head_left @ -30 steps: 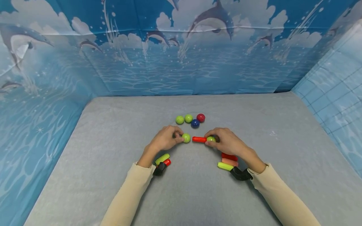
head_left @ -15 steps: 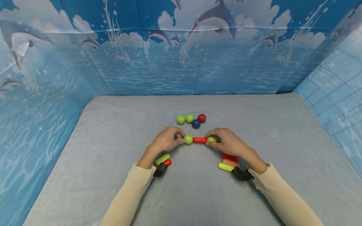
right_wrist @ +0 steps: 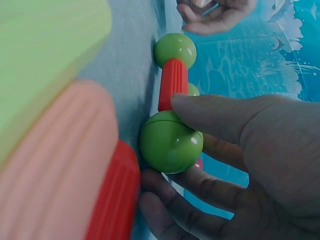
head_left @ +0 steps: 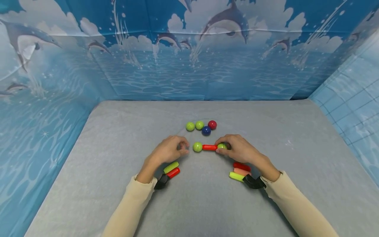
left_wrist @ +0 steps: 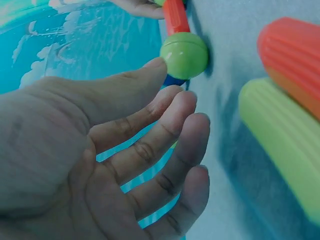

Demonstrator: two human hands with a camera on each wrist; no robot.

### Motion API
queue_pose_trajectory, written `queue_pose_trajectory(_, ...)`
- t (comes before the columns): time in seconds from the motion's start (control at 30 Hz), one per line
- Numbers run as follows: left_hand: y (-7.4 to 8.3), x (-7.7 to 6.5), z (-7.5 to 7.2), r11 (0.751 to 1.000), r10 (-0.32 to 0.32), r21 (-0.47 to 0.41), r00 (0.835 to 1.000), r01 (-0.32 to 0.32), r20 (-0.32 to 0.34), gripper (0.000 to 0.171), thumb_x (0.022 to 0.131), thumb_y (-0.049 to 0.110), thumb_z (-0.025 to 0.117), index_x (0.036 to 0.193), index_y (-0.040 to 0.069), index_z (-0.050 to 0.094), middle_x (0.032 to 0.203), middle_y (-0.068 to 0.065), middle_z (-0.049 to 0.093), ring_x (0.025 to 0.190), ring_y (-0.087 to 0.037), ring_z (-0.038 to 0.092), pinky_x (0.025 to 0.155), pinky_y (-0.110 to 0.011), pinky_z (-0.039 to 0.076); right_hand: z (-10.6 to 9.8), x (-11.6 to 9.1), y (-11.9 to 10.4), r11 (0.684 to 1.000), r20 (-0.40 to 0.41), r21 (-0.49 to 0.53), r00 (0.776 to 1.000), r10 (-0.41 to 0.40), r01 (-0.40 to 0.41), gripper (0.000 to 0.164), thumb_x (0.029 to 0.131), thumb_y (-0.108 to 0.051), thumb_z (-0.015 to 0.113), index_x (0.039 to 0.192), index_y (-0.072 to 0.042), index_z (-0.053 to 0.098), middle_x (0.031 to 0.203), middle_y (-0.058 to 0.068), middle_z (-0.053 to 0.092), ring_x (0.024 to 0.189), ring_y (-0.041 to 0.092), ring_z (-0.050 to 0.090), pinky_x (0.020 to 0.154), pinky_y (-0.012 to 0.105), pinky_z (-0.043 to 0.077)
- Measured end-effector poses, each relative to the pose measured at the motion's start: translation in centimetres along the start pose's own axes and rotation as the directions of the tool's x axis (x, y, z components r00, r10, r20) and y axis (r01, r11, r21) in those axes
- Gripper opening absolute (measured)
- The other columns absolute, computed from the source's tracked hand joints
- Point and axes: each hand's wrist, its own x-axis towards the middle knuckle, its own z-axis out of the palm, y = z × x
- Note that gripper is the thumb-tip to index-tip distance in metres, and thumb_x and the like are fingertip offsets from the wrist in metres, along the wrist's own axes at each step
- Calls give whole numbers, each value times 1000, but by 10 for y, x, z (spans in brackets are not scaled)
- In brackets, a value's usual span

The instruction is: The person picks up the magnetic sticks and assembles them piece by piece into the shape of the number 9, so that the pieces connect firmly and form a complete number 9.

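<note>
A red ridged rod (head_left: 210, 147) lies between two green balls, touching one at each end. My right hand (head_left: 238, 148) pinches the right green ball (right_wrist: 171, 142) between thumb and fingers, its thumb tip near the rod's end. The left green ball (head_left: 197, 146) stands free at the other end. Just left of that ball is my left hand (head_left: 168, 148), apart from it, with loosely bent fingers and nothing held. In the left wrist view its palm and fingers (left_wrist: 165, 135) show, with a gap to the thumb.
Behind the hands sit two green balls (head_left: 190, 126), a blue ball (head_left: 206, 130) and a red ball (head_left: 212, 124). Near the left wrist lie a green rod (head_left: 171, 167) and a red rod (head_left: 173, 172). Red, salmon (head_left: 242, 171) and yellow-green rods lie by the right wrist.
My left hand brought its green ball right, against the red rod's end, then let go and drew back left. My right hand kept its hold on the other ball.
</note>
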Motion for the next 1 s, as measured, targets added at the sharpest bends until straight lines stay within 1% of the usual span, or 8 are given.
queue_pose_trajectory(0.1,-4,-7,-4,1000,31,4,999,-31,37,19,91,17,76,106,7,72,85,2,65,75,-12,55,72,-28,46,1,0,1,1000,5,6,1000,-2,2,22,93,-21,73,113,-12,74,95,0,67,69,14,48,62,29,40)
queue_pose_trajectory(0.23,-10,-17,-13,998,57,-32,990,-53,129,16,89,14,76,102,7,71,79,1,63,71,-11,54,68,-26,45,1,2,0,1000,16,5,1000,0,0,22,94,-22,72,114,-13,74,97,0,68,71,14,49,63,29,40)
queue_pose_trajectory(0.33,-13,-23,-19,997,50,-66,982,-39,183,14,89,12,76,101,7,71,79,0,62,69,-12,53,64,-26,43,1,4,1,1000,19,2,1000,-1,1,22,93,-22,72,113,-14,74,96,0,67,71,14,49,63,30,41)
queue_pose_trajectory(0.4,-15,-24,-21,997,40,-71,977,-25,210,15,88,11,77,100,7,70,80,-1,62,69,-12,52,62,-26,43,1,5,1,1000,17,-1,1000,1,-1,22,93,-22,73,113,-14,74,95,-1,67,73,15,49,63,30,41)
queue_pose_trajectory(0.6,-16,-22,-22,998,-3,-55,955,20,296,15,85,4,78,98,10,70,81,-2,59,71,-12,52,63,-25,43,-2,4,3,1000,12,2,1000,10,-10,23,93,-21,73,114,-13,74,96,1,66,75,16,50,65,31,42)
queue_pose_trajectory(0.83,-14,-22,-17,997,-54,-34,945,68,321,19,84,-4,75,95,10,69,81,-4,57,72,-14,52,63,-24,44,-3,3,7,1000,18,8,1000,17,-17,23,93,-20,73,114,-13,73,92,0,65,73,16,50,63,30,41)
queue_pose_trajectory(1.0,-13,-21,-15,994,-96,-19,939,108,330,21,84,-5,72,97,11,70,78,-4,57,69,-14,50,60,-24,41,-3,3,7,1000,18,7,1000,8,-9,23,93,-20,72,115,-13,73,96,1,66,75,15,50,64,30,42)
